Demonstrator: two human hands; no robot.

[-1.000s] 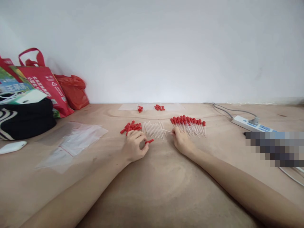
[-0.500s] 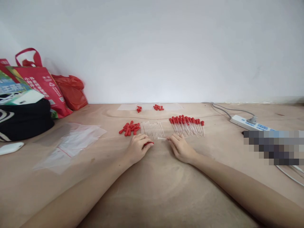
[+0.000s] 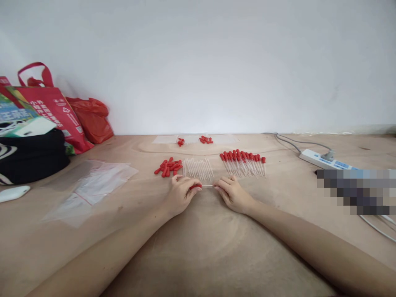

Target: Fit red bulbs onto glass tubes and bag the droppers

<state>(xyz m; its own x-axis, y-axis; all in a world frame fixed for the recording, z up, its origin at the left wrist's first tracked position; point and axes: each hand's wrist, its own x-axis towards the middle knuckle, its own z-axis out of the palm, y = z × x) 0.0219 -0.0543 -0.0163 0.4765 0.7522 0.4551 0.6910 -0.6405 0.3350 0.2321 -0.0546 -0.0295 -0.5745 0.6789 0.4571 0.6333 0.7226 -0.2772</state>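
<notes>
- Fingertips of both hands meet low over the near middle of the desk (image 3: 201, 247). The left hand (image 3: 181, 194) is pinched shut on a red bulb (image 3: 196, 186), and the right hand (image 3: 235, 194) is pinched shut on a clear tube (image 3: 208, 186).
- Bulb and tube lie end to end between the hands, just above the desk. Whether the tube's end sits inside the bulb is too small to tell.
- The red bulb looks like soft rubber: very light, grippy rather than slick, and yielding under a squeeze. A hold around its closed end would leave the open mouth round.
- The clear tube looks thin, stiff, smooth and light, probably glass or hard plastic. It is likely to slide between fingertips and to snap if bent. A hold close to the end facing the bulb, with force kept straight along its length, suits it best.
- Just beyond the hands, from left to right, lie a heap of loose bulbs (image 3: 168, 167), a row of bare tubes (image 3: 198, 168) and a row of capped tubes (image 3: 243, 161).
- Plastic bags (image 3: 93, 181) and a red tote bag (image 3: 52, 107) are at the left, and a power strip (image 3: 324, 161) is at the right.
</notes>
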